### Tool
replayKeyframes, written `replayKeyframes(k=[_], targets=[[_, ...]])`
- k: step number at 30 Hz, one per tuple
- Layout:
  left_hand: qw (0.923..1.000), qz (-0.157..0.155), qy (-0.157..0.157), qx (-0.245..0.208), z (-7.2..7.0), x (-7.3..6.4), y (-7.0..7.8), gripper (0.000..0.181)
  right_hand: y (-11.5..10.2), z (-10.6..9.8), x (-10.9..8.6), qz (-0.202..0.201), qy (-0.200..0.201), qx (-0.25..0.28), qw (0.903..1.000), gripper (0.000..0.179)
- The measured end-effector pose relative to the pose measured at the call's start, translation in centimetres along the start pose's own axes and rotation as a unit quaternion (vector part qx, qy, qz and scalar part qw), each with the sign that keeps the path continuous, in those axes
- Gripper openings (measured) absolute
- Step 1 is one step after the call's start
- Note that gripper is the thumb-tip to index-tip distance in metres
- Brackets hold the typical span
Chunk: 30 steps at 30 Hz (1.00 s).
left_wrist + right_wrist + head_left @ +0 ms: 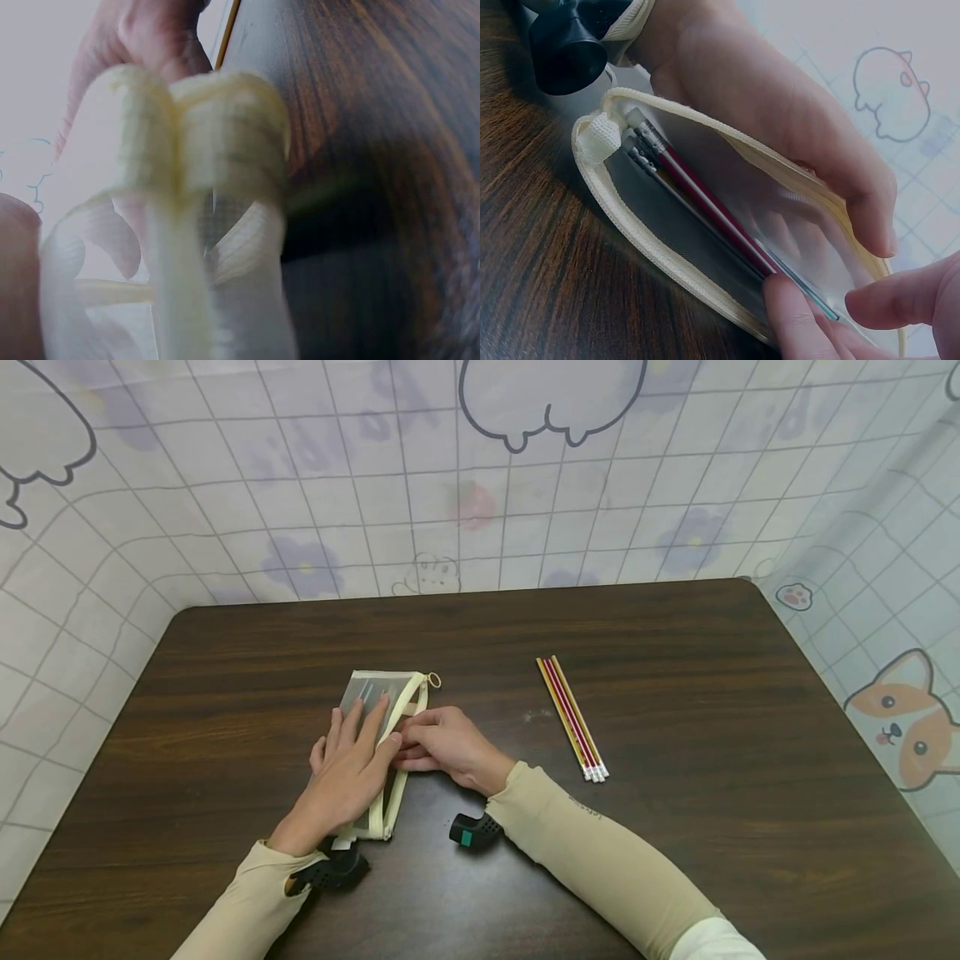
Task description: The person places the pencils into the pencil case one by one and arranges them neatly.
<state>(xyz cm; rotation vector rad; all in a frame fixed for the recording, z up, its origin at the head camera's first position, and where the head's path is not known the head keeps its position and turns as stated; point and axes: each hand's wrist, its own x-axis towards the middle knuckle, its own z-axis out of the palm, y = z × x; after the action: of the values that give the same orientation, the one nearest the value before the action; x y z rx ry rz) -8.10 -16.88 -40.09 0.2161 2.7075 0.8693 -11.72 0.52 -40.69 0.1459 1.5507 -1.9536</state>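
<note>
A translucent mesh pencil pouch [367, 683] with cream zipper edging lies on the table, its mouth facing right. My left hand [345, 777] rests on the pouch, fingers straight, thumb along the upper edge of the opening. At the mouth, my right hand [450, 747] has its fingertips curled into the opening and grips pencils [712, 210] inside. One is dark red with a pale stripe; their white eraser ends point toward the near corner. In the left wrist view the cream end of the pouch [232, 142] is blurred and fills the middle.
Several red and yellow pencils [573, 718] lie side by side on the dark wooden table [697, 693], right of the pouch. A ring pull [434, 680] sits at the pouch's far corner. Grid-patterned cloth [525, 493] stands around the table's back and sides.
</note>
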Motion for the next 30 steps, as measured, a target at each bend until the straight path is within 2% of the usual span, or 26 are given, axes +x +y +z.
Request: replayKeyframes(k=[15, 30], targets=[[1.0, 0.002, 0.005, 0.002, -0.1, -0.1, 0.0, 0.066, -0.4, -0.2, -0.8, -0.019, -0.002, -0.031, 0.9993, 0.031], [0.9998, -0.002, 0.014, 0.01, 0.3, 0.1, 0.1, 0.065, -2.2, -2.4, -2.2, -0.059, 0.013, -0.061, 0.9963, 0.031]])
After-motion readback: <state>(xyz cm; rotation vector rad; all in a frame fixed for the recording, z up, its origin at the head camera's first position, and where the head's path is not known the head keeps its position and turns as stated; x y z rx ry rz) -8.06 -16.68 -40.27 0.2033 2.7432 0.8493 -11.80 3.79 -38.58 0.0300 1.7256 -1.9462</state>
